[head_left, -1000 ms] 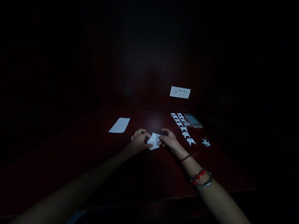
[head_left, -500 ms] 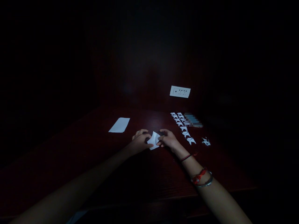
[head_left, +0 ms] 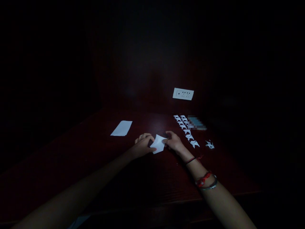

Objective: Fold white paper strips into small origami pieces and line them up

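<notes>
A small white folded paper [head_left: 158,143] lies between both hands on the dark red-brown table [head_left: 133,178]. My left hand [head_left: 142,145] pinches the paper's left edge with curled fingers. My right hand [head_left: 173,142] grips its right edge with thumb and fingers closed; that wrist wears red threads and a metal bangle. The room is very dark.
A flat white sheet [head_left: 121,128] lies to the far left of the hands. Two rows of several small folded white pieces [head_left: 186,129] run along the right, a blurred bluish object [head_left: 196,123] beside them and a small paper figure [head_left: 210,145] farther right. A white socket plate [head_left: 183,93] is on the wall.
The folded paper looks a little wider and flatter between the hands than before. Both hands have stayed almost in place.
</notes>
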Motion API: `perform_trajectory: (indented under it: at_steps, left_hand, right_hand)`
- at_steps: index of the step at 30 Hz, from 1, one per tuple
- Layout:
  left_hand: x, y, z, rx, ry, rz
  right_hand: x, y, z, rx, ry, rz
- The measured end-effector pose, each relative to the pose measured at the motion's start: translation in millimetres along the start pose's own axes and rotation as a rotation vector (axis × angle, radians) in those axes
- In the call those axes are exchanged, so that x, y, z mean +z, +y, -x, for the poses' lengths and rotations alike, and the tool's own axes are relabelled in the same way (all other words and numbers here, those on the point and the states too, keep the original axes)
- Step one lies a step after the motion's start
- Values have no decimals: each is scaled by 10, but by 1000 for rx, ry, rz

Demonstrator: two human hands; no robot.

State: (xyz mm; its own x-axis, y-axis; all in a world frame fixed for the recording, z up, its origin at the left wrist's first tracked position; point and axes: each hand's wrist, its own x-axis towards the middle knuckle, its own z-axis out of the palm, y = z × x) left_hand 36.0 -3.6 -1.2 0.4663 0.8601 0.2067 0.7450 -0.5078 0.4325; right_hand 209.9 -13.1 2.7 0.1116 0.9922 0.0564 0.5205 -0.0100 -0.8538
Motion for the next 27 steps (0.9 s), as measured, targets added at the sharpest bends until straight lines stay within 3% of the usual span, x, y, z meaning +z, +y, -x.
perform_trajectory:
  at_steps: [10, 27]
  left_hand:
    - [32, -38, -38, 22, 31, -21]
    - [66, 2, -15, 90, 123, -78]
  right_hand:
    - [9, -108, 131, -22, -120, -186]
    - [110, -101, 120, 86, -121, -450]
